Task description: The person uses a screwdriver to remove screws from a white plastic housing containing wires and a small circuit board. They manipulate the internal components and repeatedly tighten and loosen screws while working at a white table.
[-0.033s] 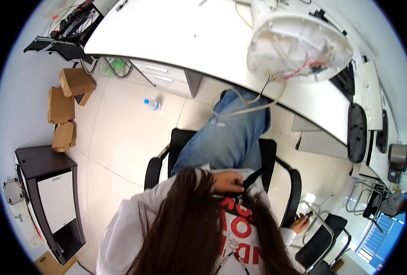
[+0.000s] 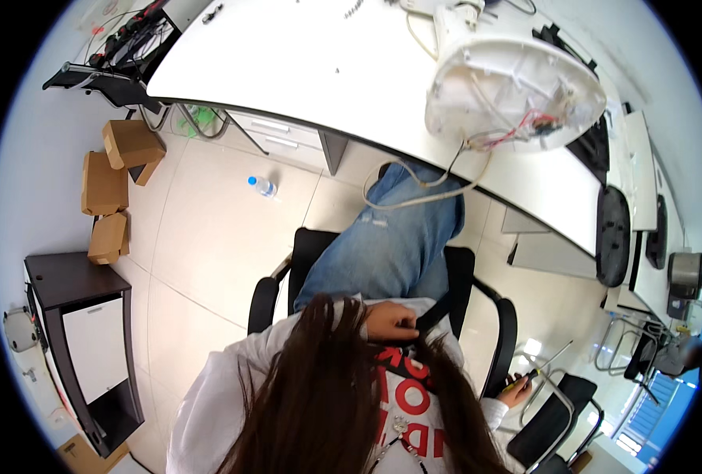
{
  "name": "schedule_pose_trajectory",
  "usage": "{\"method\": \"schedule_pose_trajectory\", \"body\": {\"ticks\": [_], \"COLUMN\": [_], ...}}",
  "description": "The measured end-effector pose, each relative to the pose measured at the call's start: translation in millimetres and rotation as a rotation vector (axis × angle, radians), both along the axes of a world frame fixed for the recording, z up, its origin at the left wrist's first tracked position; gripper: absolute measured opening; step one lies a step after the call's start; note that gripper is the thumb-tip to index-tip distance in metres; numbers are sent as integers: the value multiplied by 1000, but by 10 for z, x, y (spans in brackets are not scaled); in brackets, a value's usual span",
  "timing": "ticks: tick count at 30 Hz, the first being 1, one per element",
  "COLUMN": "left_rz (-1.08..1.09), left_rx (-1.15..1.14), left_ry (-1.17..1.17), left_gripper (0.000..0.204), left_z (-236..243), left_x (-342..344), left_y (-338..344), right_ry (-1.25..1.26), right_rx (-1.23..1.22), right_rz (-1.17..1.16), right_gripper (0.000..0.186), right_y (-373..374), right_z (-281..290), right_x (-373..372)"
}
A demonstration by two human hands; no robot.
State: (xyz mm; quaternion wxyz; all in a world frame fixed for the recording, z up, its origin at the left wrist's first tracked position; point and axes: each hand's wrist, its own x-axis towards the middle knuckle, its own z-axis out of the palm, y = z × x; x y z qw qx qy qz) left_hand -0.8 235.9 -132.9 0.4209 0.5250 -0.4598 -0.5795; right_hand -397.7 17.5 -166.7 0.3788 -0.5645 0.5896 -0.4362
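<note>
My right hand (image 2: pixel 516 392) is out at the right, beyond the chair's armrest, with its fingers closed round a screwdriver (image 2: pixel 534 374). The screwdriver has a yellow and black handle, and its long metal shaft points up and away to the right. Against my waist, my left hand (image 2: pixel 392 322) is closed, its fingers curled beside a black strip (image 2: pixel 435 313); whether it grips that strip is hidden. On the desk ahead stands an opened white plastic housing (image 2: pixel 517 95), its hollow inside showing red wires (image 2: pixel 528 125). A pale cable (image 2: pixel 422 199) loops from it over the desk edge, above my jeans.
The white desk (image 2: pixel 287 63) spans the front, with small parts lying on it. Black armrests (image 2: pixel 507 332) flank me. A bottle (image 2: pixel 263 186) lies on the floor; cardboard boxes (image 2: pixel 106 183) and a dark cabinet (image 2: pixel 78 276) stand left. A black chair (image 2: pixel 560 411) is behind at right.
The view has tipped slightly, so the desk and housing sit a little lower in the picture. Both hands keep nearly the same pose, the screwdriver still in the right one.
</note>
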Motion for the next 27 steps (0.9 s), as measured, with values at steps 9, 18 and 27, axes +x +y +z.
{"method": "schedule_pose_trajectory", "body": {"ticks": [9,18,27], "left_rz": [448,1434,921], "left_rx": [-167,-343,45], "left_ry": [-633,-708,-1108], "left_gripper": [19,10,19], "left_z": [467,1475,1495], "left_x": [651,2198,4116], "left_y": [291,209,-450], "right_ry": [20,34,14], "right_rx": [-283,-413,-461], "right_rz": [41,403,377], "right_gripper": [43,41,43], "right_y": [-80,-78,-218], "right_z": [967,1661,1544], "right_x": [1288,2646,3223]}}
